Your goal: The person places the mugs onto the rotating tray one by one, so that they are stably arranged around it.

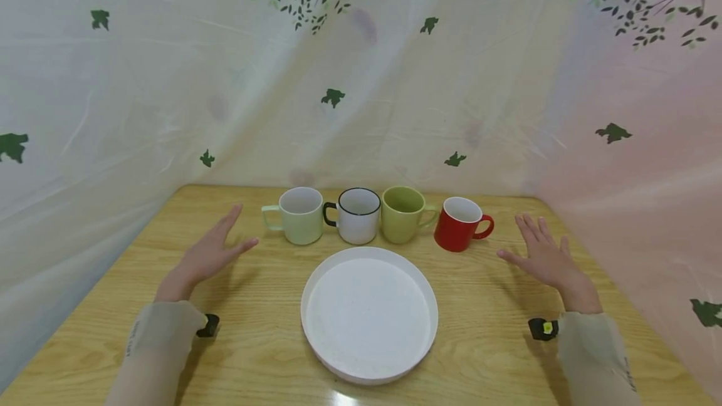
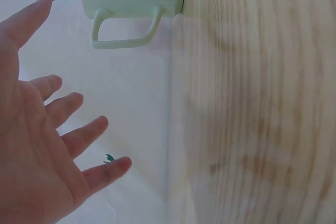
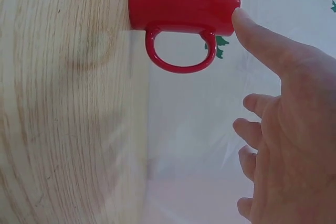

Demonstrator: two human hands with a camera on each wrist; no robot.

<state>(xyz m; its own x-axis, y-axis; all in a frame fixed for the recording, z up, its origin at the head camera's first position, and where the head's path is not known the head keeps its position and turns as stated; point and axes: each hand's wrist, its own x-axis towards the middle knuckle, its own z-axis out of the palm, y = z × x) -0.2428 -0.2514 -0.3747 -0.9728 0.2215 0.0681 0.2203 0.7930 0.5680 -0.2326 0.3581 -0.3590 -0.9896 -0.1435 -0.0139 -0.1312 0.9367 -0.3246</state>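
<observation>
On the desk, nearest to the person and midway between its left and right edges, there lies a round white tray, flat. Farther on, toward the left edge, the left hand is held above the surface, its fingers wide apart. Toward the right edge, the right hand is held in the same manner, its fingers also spread. Beyond the tray, near the back edge, four mugs stand upright in a row, with their long axis vertical. The red mug, nearest to the right hand, points its handle to the right edge. The olive mug points its handle toward the red one. Just beside it, the white mug turns its black handle leftward. The pale green mug, nearest to the left hand, points its handle to the left edge. Behind the back edge hangs a leaf-patterned curtain.
</observation>
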